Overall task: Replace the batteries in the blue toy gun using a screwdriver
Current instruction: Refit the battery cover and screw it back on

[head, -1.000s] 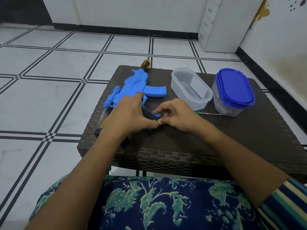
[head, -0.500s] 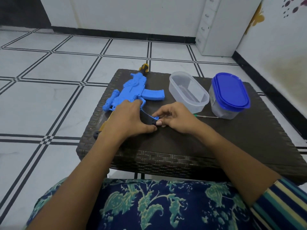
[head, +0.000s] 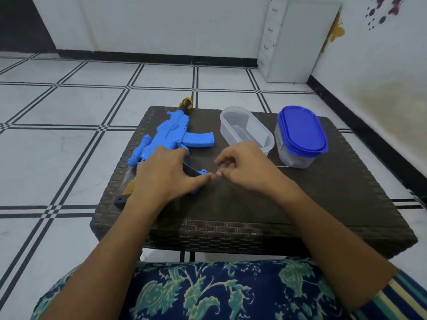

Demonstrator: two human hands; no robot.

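The blue toy gun [head: 171, 135] lies on its side on the left part of the dark wicker table [head: 300, 204]. My left hand [head: 166, 176] presses flat on its grip end, hiding most of it, with the thumb stretched right. A dark opening with a blue edge [head: 198, 173] shows beside that thumb. My right hand [head: 245, 167] hovers just right of it with curled fingers, one fingertip meeting my left thumb tip. Anything between those fingers is too small to see. The screwdriver's thin shaft [head: 283, 166] pokes out behind my right hand on the table.
An open clear tub [head: 245, 130] and a tub with a blue lid [head: 300, 132] stand at the table's back right. A yellow-black tip [head: 186, 105] ends the gun barrel. A tan and black piece [head: 126, 195] lies at the left edge. A white drawer unit [head: 288, 42] stands against the wall.
My right hand has pulled slightly right, off the blue edge it was pinching. My left thumb has stretched out toward it. The gun and tubs have not moved.
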